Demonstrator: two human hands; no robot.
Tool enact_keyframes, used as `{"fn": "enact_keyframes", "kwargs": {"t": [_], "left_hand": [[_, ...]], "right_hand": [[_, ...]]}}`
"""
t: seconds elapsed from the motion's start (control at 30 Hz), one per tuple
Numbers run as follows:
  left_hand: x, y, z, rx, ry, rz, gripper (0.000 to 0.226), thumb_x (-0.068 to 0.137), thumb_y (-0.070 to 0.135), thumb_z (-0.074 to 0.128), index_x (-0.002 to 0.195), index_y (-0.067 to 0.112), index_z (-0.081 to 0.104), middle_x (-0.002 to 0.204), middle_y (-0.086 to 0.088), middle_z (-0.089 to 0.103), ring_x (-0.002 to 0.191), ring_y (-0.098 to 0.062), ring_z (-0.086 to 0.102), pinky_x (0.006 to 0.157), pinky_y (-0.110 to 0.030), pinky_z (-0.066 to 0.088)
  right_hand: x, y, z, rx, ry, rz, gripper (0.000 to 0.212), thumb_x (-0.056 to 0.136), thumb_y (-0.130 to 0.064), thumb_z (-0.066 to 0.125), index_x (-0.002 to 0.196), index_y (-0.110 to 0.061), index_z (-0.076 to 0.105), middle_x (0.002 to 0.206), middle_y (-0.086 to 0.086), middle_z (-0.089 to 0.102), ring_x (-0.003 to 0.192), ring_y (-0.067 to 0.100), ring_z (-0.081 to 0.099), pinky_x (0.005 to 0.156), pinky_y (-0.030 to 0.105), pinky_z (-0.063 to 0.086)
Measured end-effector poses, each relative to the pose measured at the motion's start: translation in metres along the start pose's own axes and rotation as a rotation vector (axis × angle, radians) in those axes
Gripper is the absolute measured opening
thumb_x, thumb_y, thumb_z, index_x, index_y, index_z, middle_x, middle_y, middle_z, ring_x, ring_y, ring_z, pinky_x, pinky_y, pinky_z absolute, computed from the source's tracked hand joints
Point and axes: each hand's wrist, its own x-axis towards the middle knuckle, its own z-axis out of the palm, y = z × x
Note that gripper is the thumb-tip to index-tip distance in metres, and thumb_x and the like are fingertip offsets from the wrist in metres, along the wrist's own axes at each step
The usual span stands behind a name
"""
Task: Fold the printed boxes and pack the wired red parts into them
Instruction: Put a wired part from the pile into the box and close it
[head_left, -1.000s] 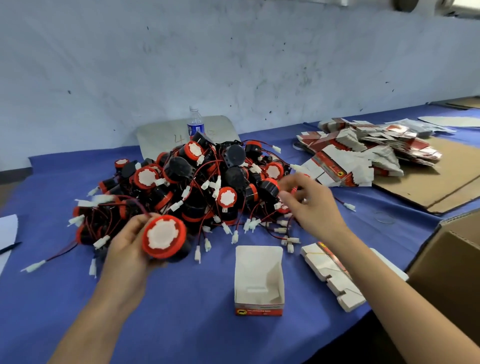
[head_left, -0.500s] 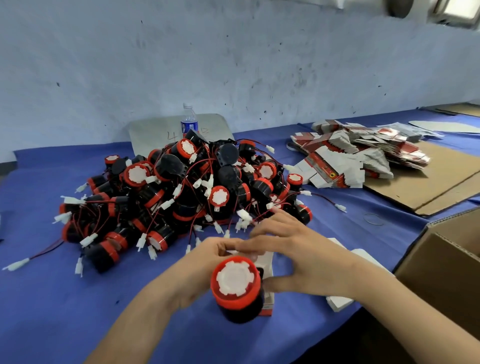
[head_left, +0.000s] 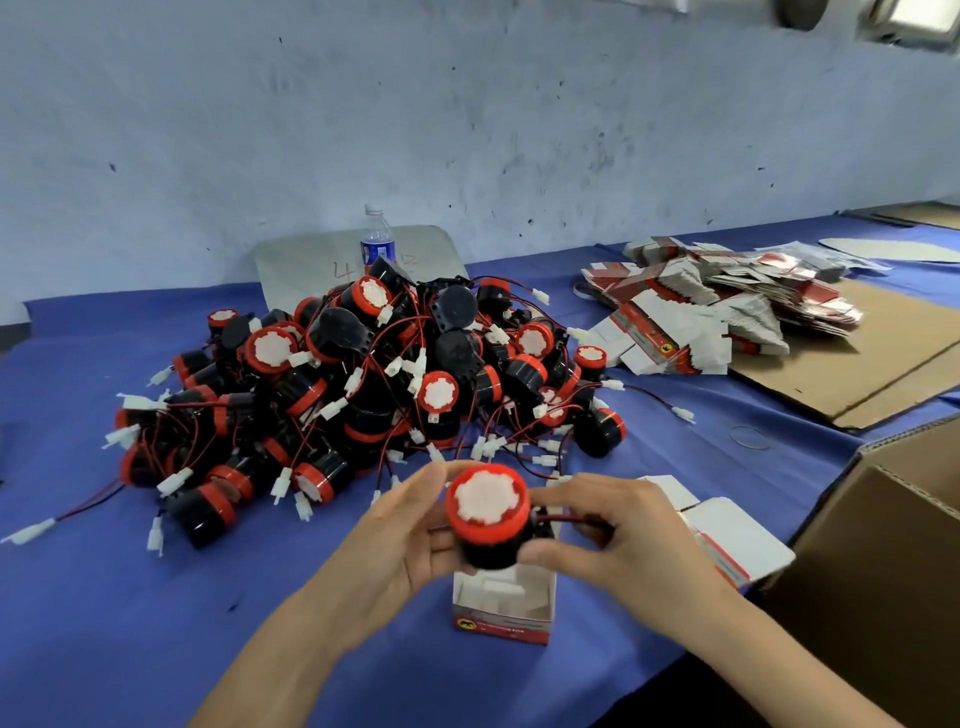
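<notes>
- While both hands grip it, a single red part (head_left: 488, 514) is held in the air just above the open box (head_left: 503, 605). Its white face with a red rim is turned up toward the camera, and its black body is underneath.
- The left hand (head_left: 410, 535) has fingers and thumb curled round the left side of the red part, clasping it.
- The right hand (head_left: 623, 540) has its thumb under the black body and its forefinger over the top right, pinching the same red part. A red wire (head_left: 566, 517) runs from the body in under the curled fingers, and its end cannot be seen.
- The open box stands upright on the blue-covered surface (head_left: 104, 597) near the front edge. Its mouth faces up, it is white inside, and a red printed band runs along its near foot. The part hides some of the mouth.
- Behind the hands lies a big pile (head_left: 363, 395) of the same red-and-black parts, with wires tangled and white plugs sticking out round its edges.
- Just right of the right hand, a few flattened white boxes (head_left: 737, 540) lie on the surface, beside a brown carton (head_left: 883, 571) at the right edge.
- Far right, a loose stack of unfolded printed boxes (head_left: 727, 306) rests partly on a cardboard sheet (head_left: 857, 374).
- A water bottle (head_left: 376, 244) with a blue label stands behind the pile, in front of a grey card (head_left: 301, 265) leaning on the wall.
- A thin rubber band (head_left: 748, 437) lies on the cloth between the pile and the carton.
</notes>
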Motion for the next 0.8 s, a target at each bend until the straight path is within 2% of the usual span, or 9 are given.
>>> {"fn": "enact_keyframes", "kwargs": {"t": [0.13, 0.23, 0.33, 0.43, 0.5, 0.53, 0.6, 0.67, 0.8], "left_hand": [[-0.002, -0.006, 0.000, 0.358, 0.080, 0.162, 0.043, 0.070, 0.033, 0.073, 0.112, 0.027, 0.065, 0.102, 0.008, 0.074, 0.087, -0.007, 0.069, 0.071, -0.017, 0.053], [0.000, -0.008, 0.003, 0.412, 0.073, 0.259, 0.041, 0.067, 0.034, 0.085, 0.106, 0.036, 0.071, 0.109, 0.011, 0.068, 0.091, -0.011, 0.069, 0.077, -0.015, 0.051], [0.001, -0.016, 0.000, 0.497, 0.073, 0.352, 0.053, 0.063, 0.051, 0.082, 0.113, 0.049, 0.065, 0.112, 0.019, 0.057, 0.093, -0.010, 0.065, 0.079, -0.014, 0.049], [0.002, -0.030, -0.013, 0.711, 0.094, 0.420, 0.097, 0.055, 0.079, 0.069, 0.141, 0.056, 0.030, 0.138, 0.025, 0.039, 0.117, 0.000, 0.048, 0.088, -0.009, 0.039], [0.005, -0.042, -0.022, 0.726, 0.039, 0.299, 0.119, 0.048, 0.079, 0.073, 0.141, 0.064, 0.000, 0.149, 0.033, 0.024, 0.132, 0.015, 0.028, 0.094, -0.001, 0.031], [0.007, -0.049, -0.025, 0.718, -0.002, 0.224, 0.123, 0.048, 0.074, 0.079, 0.135, 0.070, -0.008, 0.146, 0.037, 0.026, 0.131, 0.020, 0.025, 0.094, 0.001, 0.030], [0.012, -0.064, -0.028, 0.664, -0.057, 0.149, 0.126, 0.057, 0.052, 0.088, 0.131, 0.073, -0.012, 0.133, 0.036, 0.047, 0.124, 0.016, 0.041, 0.093, -0.004, 0.039], [0.017, -0.075, -0.029, 0.630, -0.031, 0.150, 0.126, 0.062, 0.039, 0.090, 0.134, 0.070, -0.009, 0.122, 0.032, 0.057, 0.117, 0.008, 0.053, 0.090, -0.011, 0.045], [0.018, -0.085, -0.027, 0.633, 0.054, 0.204, 0.123, 0.055, 0.055, 0.087, 0.137, 0.069, -0.005, 0.113, 0.030, 0.060, 0.105, 0.004, 0.060, 0.081, -0.009, 0.048]], "right_hand": [[0.002, 0.011, 0.007, -0.261, -0.019, 0.099, 0.053, 0.071, -0.062, 0.067, 0.119, -0.038, 0.062, 0.085, -0.024, 0.047, 0.075, -0.003, 0.048, 0.062, 0.012, 0.034], [0.003, 0.008, 0.013, -0.292, -0.010, 0.051, 0.071, 0.069, -0.066, 0.067, 0.133, -0.042, 0.046, 0.117, -0.025, 0.047, 0.103, -0.002, 0.048, 0.078, 0.014, 0.041], [0.005, 0.005, 0.016, -0.264, -0.038, 0.051, 0.076, 0.070, -0.065, 0.069, 0.135, -0.045, 0.038, 0.121, -0.028, 0.045, 0.108, 0.000, 0.050, 0.083, 0.016, 0.044], [0.005, 0.000, 0.020, -0.296, -0.041, 0.089, 0.073, 0.070, -0.067, 0.067, 0.132, -0.045, 0.036, 0.124, -0.027, 0.048, 0.110, 0.003, 0.049, 0.086, 0.017, 0.042], [0.006, -0.002, 0.028, -0.362, -0.022, 0.091, 0.072, 0.072, -0.066, 0.065, 0.133, -0.044, 0.033, 0.126, -0.026, 0.049, 0.110, 0.006, 0.043, 0.088, 0.020, 0.038], [0.007, -0.003, 0.033, -0.388, -0.017, 0.101, 0.071, 0.072, -0.065, 0.065, 0.132, -0.043, 0.033, 0.126, -0.025, 0.050, 0.109, 0.008, 0.039, 0.089, 0.022, 0.034], [0.007, -0.005, 0.041, -0.460, 0.032, 0.103, 0.072, 0.070, -0.062, 0.069, 0.131, -0.036, 0.040, 0.121, -0.021, 0.056, 0.110, 0.013, 0.038, 0.092, 0.026, 0.031], [0.005, -0.003, 0.047, -0.480, 0.124, 0.064, 0.072, 0.062, -0.050, 0.082, 0.124, -0.024, 0.054, 0.109, -0.012, 0.063, 0.104, 0.019, 0.050, 0.087, 0.029, 0.042], [-0.007, 0.006, 0.066, -0.316, 0.059, 0.073, 0.067, 0.067, -0.028, 0.080, 0.128, -0.023, 0.053, 0.120, -0.011, 0.048, 0.102, 0.012, 0.055, 0.075, 0.016, 0.045]]}}
